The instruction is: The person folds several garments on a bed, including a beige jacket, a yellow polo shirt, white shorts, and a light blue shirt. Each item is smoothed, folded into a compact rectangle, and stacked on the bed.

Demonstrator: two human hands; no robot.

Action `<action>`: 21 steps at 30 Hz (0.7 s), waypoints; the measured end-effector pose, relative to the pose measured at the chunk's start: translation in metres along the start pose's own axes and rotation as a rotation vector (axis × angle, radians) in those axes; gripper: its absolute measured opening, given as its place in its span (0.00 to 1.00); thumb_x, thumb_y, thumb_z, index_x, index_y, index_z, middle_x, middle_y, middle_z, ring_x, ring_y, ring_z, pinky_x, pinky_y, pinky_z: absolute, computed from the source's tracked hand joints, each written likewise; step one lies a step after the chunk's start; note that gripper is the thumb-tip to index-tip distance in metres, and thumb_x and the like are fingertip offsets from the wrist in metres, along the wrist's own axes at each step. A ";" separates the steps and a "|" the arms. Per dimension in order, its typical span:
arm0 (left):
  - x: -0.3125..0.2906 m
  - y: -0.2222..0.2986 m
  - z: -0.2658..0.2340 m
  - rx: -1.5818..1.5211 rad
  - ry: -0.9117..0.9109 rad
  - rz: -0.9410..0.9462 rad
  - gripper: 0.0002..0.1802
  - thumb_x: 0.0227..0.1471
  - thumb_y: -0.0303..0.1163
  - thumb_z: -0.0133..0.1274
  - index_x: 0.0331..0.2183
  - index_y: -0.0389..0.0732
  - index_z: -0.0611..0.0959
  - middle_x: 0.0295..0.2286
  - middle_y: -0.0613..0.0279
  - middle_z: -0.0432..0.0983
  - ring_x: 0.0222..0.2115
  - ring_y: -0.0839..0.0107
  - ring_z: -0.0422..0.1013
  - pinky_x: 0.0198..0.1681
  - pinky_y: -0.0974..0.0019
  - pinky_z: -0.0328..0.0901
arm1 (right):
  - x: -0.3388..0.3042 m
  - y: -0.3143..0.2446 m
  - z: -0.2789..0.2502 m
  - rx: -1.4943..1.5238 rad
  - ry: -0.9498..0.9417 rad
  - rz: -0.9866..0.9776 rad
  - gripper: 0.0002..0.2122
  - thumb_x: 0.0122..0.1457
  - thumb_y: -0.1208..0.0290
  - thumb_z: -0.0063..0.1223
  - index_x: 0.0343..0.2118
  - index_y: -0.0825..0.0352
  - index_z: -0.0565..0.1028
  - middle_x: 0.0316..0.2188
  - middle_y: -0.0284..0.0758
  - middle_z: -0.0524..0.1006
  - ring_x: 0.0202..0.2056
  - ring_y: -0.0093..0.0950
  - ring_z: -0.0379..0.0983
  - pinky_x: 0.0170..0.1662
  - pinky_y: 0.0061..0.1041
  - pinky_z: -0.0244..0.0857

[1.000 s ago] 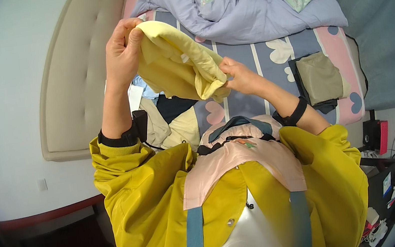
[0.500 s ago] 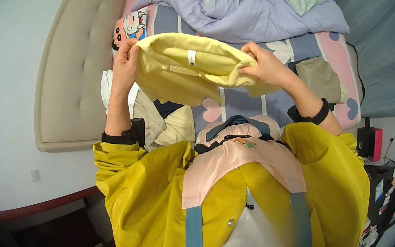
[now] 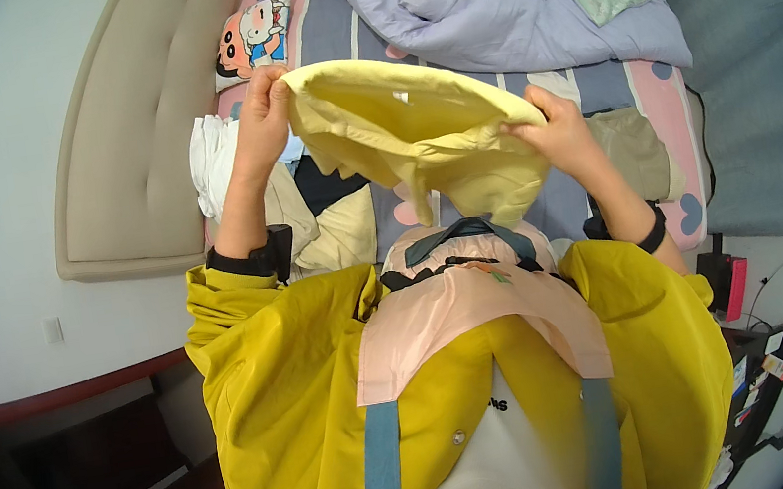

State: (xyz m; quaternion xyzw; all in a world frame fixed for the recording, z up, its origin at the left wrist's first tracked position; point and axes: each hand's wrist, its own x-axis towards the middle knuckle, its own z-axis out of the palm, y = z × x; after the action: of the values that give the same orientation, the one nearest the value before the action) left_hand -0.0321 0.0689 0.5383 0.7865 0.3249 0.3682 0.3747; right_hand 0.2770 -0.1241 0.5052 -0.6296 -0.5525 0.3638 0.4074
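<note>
A pale yellow garment (image 3: 398, 148) hangs stretched between my two hands over the bed. Its wide opening faces up toward me, and a small white label shows inside. My left hand (image 3: 264, 117) pinches the opening's left end, fingers closed on the cloth. At the other end my right hand (image 3: 560, 131) grips the edge, thumb on the near side. Loose folds hang down in front of my pink apron (image 3: 465, 304). The frames do not show whether it is trousers or a top.
Folded beige trousers (image 3: 637, 150) lie on the bed at right; white clothes (image 3: 211, 155) and a cream garment (image 3: 340, 237) lie at left. A lilac quilt (image 3: 499, 14) is bunched at the far side. A padded headboard (image 3: 125, 162) stands left, beside a cartoon pillow (image 3: 251, 39).
My right hand has moved right and slightly down, pulling the opening wider. The garment's lower folds have swung nearer to me. My left hand has risen slightly.
</note>
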 end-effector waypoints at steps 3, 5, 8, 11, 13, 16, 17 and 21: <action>-0.007 -0.004 0.008 0.148 0.061 0.063 0.09 0.58 0.32 0.39 0.34 0.37 0.71 0.31 0.66 0.69 0.31 0.78 0.64 0.37 0.75 0.60 | -0.014 -0.003 -0.002 -0.276 -0.226 -0.160 0.13 0.43 0.67 0.60 0.26 0.68 0.68 0.22 0.42 0.73 0.25 0.35 0.72 0.28 0.29 0.64; -0.019 -0.005 0.016 0.311 0.058 0.025 0.09 0.57 0.33 0.40 0.34 0.36 0.70 0.27 0.61 0.69 0.28 0.74 0.65 0.33 0.72 0.61 | -0.015 0.001 -0.005 -0.395 -0.254 -0.171 0.12 0.42 0.68 0.60 0.28 0.67 0.70 0.25 0.42 0.74 0.28 0.41 0.71 0.31 0.33 0.64; -0.029 -0.004 0.031 0.360 0.115 0.060 0.10 0.57 0.34 0.41 0.32 0.36 0.69 0.22 0.58 0.68 0.24 0.70 0.66 0.29 0.70 0.61 | -0.013 0.012 -0.018 -0.460 -0.052 -0.242 0.10 0.43 0.72 0.57 0.29 0.67 0.71 0.26 0.41 0.73 0.29 0.40 0.70 0.32 0.33 0.63; -0.034 0.002 0.039 0.321 0.153 0.066 0.10 0.56 0.35 0.43 0.32 0.37 0.68 0.21 0.57 0.67 0.21 0.70 0.65 0.27 0.69 0.61 | -0.014 0.022 -0.035 -0.463 0.222 -0.324 0.08 0.45 0.75 0.54 0.29 0.68 0.69 0.27 0.42 0.72 0.29 0.42 0.69 0.31 0.34 0.62; -0.038 0.009 0.043 0.335 0.085 0.027 0.12 0.54 0.37 0.45 0.32 0.37 0.68 0.21 0.56 0.68 0.21 0.67 0.66 0.26 0.68 0.62 | -0.018 0.027 -0.038 -0.489 0.197 -0.268 0.07 0.47 0.77 0.51 0.30 0.68 0.68 0.27 0.42 0.71 0.30 0.43 0.69 0.32 0.35 0.62; -0.052 0.017 0.052 0.437 -0.063 -0.035 0.18 0.47 0.41 0.53 0.33 0.38 0.70 0.23 0.54 0.71 0.24 0.57 0.69 0.30 0.66 0.64 | -0.031 0.035 -0.041 -0.488 0.162 -0.211 0.06 0.48 0.77 0.48 0.31 0.68 0.68 0.27 0.43 0.71 0.30 0.44 0.68 0.32 0.34 0.62; -0.057 0.019 0.054 0.438 -0.080 -0.033 0.18 0.46 0.41 0.54 0.33 0.38 0.70 0.23 0.54 0.71 0.24 0.57 0.70 0.30 0.65 0.64 | -0.037 0.039 -0.042 -0.471 0.185 -0.236 0.06 0.49 0.77 0.48 0.31 0.68 0.68 0.27 0.44 0.71 0.31 0.44 0.68 0.32 0.35 0.62; -0.085 0.021 0.057 0.297 -0.272 -0.200 0.26 0.39 0.44 0.59 0.36 0.37 0.72 0.26 0.48 0.74 0.28 0.52 0.71 0.31 0.62 0.65 | -0.065 0.061 -0.042 -0.438 0.103 -0.176 0.06 0.49 0.77 0.47 0.31 0.68 0.68 0.27 0.45 0.70 0.30 0.45 0.68 0.31 0.35 0.63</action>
State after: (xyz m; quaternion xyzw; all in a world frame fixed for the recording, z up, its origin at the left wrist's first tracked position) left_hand -0.0246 -0.0289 0.5017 0.8393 0.3983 0.1678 0.3299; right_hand 0.3313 -0.1970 0.4666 -0.6700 -0.6495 0.1658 0.3190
